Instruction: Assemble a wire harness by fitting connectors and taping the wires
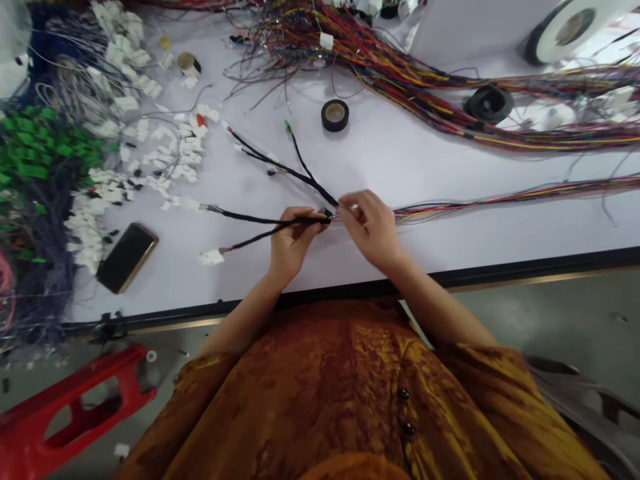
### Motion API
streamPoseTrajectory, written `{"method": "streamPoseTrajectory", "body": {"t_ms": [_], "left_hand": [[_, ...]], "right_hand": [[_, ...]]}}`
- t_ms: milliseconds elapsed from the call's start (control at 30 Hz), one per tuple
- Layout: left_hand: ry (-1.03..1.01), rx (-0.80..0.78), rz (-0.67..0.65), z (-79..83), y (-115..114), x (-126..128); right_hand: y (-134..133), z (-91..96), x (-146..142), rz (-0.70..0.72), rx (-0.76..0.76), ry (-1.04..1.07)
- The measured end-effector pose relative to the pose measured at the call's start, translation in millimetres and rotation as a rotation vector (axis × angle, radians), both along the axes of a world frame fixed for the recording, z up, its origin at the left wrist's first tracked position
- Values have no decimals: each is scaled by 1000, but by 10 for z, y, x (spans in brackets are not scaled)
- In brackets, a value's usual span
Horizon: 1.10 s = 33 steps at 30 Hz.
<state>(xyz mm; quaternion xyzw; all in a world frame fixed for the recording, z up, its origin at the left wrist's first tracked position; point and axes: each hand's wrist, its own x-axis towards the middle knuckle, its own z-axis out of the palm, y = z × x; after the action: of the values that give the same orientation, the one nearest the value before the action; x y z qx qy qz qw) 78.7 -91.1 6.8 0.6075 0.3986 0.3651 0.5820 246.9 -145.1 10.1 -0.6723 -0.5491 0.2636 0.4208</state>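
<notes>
A wire harness [260, 220] lies across the white table, its black-wrapped branches fanning out to the left. White connectors [212, 257] and a small green one [287, 125] end some branches. My left hand [291, 245] is closed around the lower wrapped branches near where they join. Just right of it, my right hand [370, 227] pinches at the junction, fingertips together; what exactly lies between them is too small to tell. From under my right hand, loose multicoloured wires [450, 205] run off to the right. A roll of black tape [335, 115] sits beyond my hands.
Thick wire bundles [400, 80] cross the back of the table. Piles of green connectors [40, 147] and white connectors [165, 150] cover the left side, near a dark phone [127, 259]. Another black roll [489, 105] lies at back right. A red stool [75, 413] stands below the table edge.
</notes>
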Motion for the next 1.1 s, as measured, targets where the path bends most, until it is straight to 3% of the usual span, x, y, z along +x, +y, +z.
{"method": "streamPoseTrajectory", "body": {"t_ms": [100, 167, 267, 367, 433, 567, 667, 733, 833, 933, 1000, 1033, 1100], "left_hand": [[151, 249, -100, -64, -77, -79], [227, 359, -134, -107, -107, -115], [287, 443, -107, -155, -96, -140], [275, 410, -27, -165, -29, -110], [172, 325, 44, -154, 24, -51], [-46, 106, 119, -137, 95, 110], [-78, -20, 144, -158, 92, 175], [-63, -15, 135, -181, 67, 165], [32, 133, 71, -196, 27, 100], [156, 361, -6, -176, 15, 34], [217, 525, -57, -159, 8, 8], [248, 590, -83, -154, -1, 1], [311, 648, -127, -155, -40, -2]], "right_hand": [[464, 47, 93, 208, -312, 39], [729, -18, 101, 329, -436, 70], [914, -100, 160, 271, -445, 244], [768, -35, 283, 104, -384, 458], [513, 34, 299, 52, -264, 460], [-85, -52, 28, -8, 27, 75], [-314, -219, -159, 106, 16, -95], [-284, -229, -117, 137, 30, -137], [-6, -59, 154, 158, 25, -136], [344, 135, 389, 508, -194, -126], [483, 180, 390, 709, -316, -192], [508, 172, 341, 728, -340, -256], [484, 113, 194, 632, -343, -410]]}}
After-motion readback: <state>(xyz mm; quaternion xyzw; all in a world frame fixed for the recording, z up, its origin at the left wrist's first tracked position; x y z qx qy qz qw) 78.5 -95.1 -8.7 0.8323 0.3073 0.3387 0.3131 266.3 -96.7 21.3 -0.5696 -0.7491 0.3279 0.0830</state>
